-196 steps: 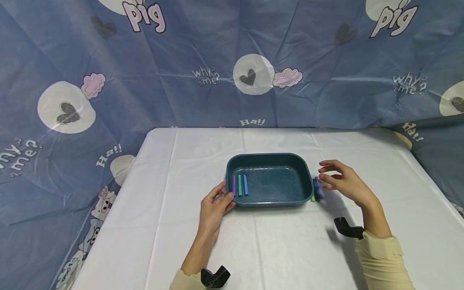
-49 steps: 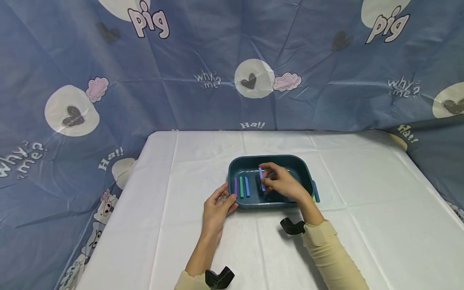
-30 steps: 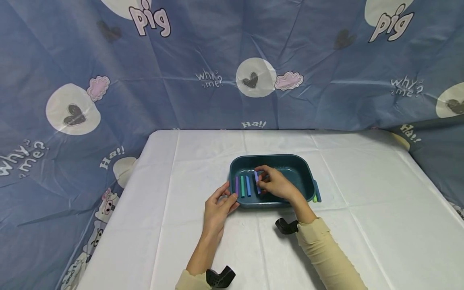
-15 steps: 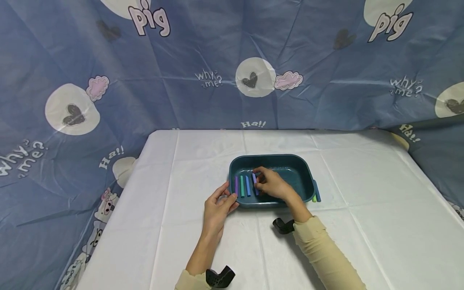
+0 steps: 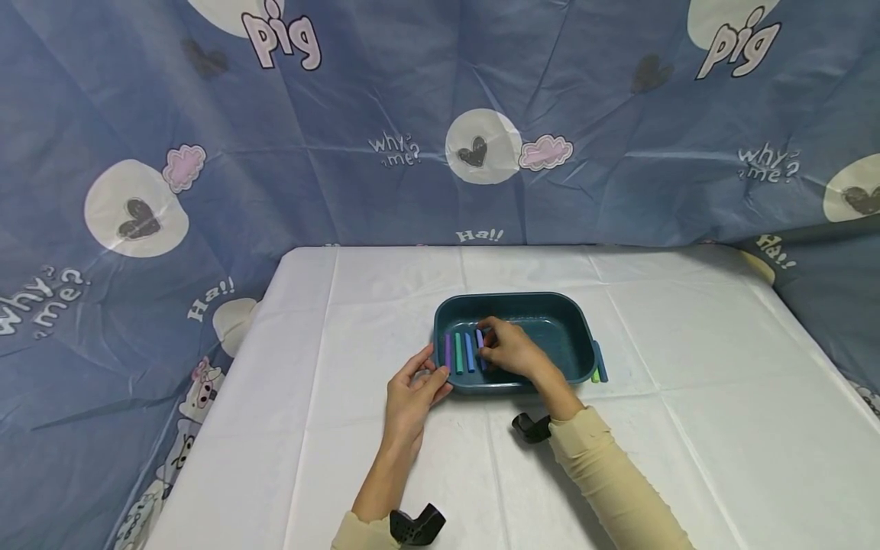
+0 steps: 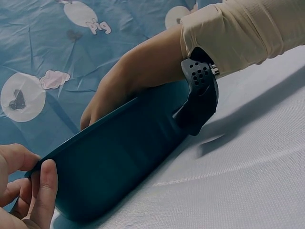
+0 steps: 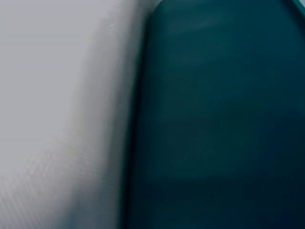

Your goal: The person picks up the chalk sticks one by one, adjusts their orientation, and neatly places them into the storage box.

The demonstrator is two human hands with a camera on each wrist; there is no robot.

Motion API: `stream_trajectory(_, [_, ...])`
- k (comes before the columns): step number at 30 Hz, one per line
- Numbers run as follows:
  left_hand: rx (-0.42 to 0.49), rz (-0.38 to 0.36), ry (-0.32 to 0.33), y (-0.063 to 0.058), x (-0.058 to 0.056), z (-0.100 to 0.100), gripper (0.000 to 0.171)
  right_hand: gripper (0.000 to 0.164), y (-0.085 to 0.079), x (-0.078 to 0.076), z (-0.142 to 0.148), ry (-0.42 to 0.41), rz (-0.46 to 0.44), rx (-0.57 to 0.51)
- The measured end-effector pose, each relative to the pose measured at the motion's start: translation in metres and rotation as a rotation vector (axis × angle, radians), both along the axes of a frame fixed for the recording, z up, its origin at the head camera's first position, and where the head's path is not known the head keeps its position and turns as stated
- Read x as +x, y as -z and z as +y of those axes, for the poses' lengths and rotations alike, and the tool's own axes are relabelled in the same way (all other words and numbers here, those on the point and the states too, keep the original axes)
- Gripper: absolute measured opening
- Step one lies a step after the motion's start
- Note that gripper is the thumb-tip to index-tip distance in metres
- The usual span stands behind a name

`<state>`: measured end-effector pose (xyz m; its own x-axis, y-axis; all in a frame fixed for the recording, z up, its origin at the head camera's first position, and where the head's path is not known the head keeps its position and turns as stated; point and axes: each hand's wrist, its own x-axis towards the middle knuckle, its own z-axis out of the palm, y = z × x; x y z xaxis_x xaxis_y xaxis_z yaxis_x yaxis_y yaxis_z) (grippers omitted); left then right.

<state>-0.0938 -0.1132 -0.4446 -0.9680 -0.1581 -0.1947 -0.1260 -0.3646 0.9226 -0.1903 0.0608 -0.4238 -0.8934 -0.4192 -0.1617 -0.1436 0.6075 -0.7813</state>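
- Where the row of slim sticks ends, I have a lilac stick [image 5: 480, 338] inside the teal tray [image 5: 509, 305], just right of the blue stick [image 5: 470, 352]; it is straight and partly hidden by fingers.
- Left of the blue one I see the green stick [image 5: 458, 353], then the purple stick [image 5: 448, 351] near the tray's left wall, all roughly parallel.
- The tray is a rounded rectangle with a raised rim, set on the white-covered table [image 5: 371, 305], whose surface runs out on every side of it.
- To the right of the working fingers, I see the tray floor run on to the right wall.
- Against that wall's outer side lie a dark blue piece [image 5: 601, 363] and a yellow-green piece [image 5: 595, 376], partly hidden.
- My right grip [image 5: 512, 347] is closed to a pinch on the lilac stick; whether the stick touches the tray floor, I cannot tell.
- My left grip [image 5: 412, 389] pinches the tray's rim at the near left corner, thumb and fingers nearly together.
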Motion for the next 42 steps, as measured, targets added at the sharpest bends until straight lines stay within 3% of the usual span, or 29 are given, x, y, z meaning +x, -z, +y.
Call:
stream_trajectory(18, [0.003,0.015,0.02,0.001,-0.0003,-0.0019,0.054,0.045,-0.0046,-0.0012,-0.0082,0.035,0.119,0.236])
stream_trajectory(35, [0.014,0.016,0.008,0.0,0.0003,-0.0011,0.054,0.044,-0.0034,-0.0009,-0.0058,0.02,0.089,0.203])
stream_trajectory(42, [0.007,0.017,0.017,0.0011,0.0009,-0.0031,0.054,0.045,-0.0019,0.0011,-0.0048,0.029,0.051,0.14])
